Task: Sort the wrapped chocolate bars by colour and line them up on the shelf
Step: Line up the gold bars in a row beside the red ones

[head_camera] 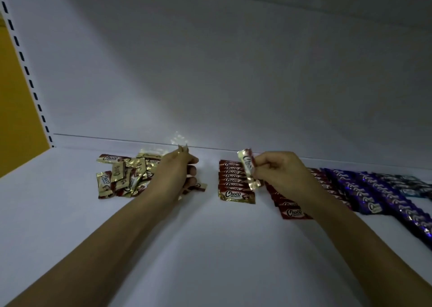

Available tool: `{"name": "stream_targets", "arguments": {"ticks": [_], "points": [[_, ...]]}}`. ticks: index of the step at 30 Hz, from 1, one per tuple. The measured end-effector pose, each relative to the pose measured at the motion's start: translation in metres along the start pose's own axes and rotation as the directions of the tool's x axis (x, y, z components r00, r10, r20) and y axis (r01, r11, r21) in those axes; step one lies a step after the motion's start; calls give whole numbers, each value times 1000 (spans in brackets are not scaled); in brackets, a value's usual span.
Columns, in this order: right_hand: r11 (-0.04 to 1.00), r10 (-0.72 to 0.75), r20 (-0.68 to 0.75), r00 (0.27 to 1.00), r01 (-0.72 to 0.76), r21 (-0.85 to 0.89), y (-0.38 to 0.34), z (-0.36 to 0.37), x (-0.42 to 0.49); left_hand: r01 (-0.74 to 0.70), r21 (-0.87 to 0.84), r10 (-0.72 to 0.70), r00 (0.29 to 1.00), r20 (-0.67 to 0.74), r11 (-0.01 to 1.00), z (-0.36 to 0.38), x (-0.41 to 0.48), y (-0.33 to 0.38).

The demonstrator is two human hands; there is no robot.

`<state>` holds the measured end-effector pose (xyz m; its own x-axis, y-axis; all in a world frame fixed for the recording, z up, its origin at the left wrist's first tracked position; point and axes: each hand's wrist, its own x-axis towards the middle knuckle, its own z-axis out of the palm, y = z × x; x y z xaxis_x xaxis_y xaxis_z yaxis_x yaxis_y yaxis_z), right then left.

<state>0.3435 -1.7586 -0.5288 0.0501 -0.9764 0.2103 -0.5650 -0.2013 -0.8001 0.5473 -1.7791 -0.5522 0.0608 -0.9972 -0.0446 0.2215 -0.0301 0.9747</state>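
On the white shelf (210, 248) a loose heap of gold-wrapped Choco bars (121, 176) lies at the left. My left hand (177, 173) is at the heap's right edge, fingers curled, pinching a gold wrapper whose tip sticks up above it. My right hand (278, 171) pinches one gold bar (247, 169) upright over a lined-up row of bars (231, 178) with a gold bar at its front. A second row of red bars (287, 206) runs under my right wrist. Purple bars (364, 190) lie in rows further right.
The shelf's back wall (233, 84) rises just behind the bars. A perforated upright (25, 68) and a yellow panel (14, 96) stand at the far left. Dark teal-wrapped bars (411, 185) sit at the far right.
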Motion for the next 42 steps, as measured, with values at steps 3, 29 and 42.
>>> {"name": "stream_targets", "arguments": {"ticks": [3,29,42], "points": [[983,-52,168,984,80,-164,3,1,0,-109,-96,111,994,8,989,-1,-1,-2],[790,-224,211,952,304,-533,8,17,-5,-116,148,100,989,112,982,3,-5,-10],[933,-61,67,996,33,357,-10,19,-6,-307,29,294,931,215,951,6,-12,-11]]}}
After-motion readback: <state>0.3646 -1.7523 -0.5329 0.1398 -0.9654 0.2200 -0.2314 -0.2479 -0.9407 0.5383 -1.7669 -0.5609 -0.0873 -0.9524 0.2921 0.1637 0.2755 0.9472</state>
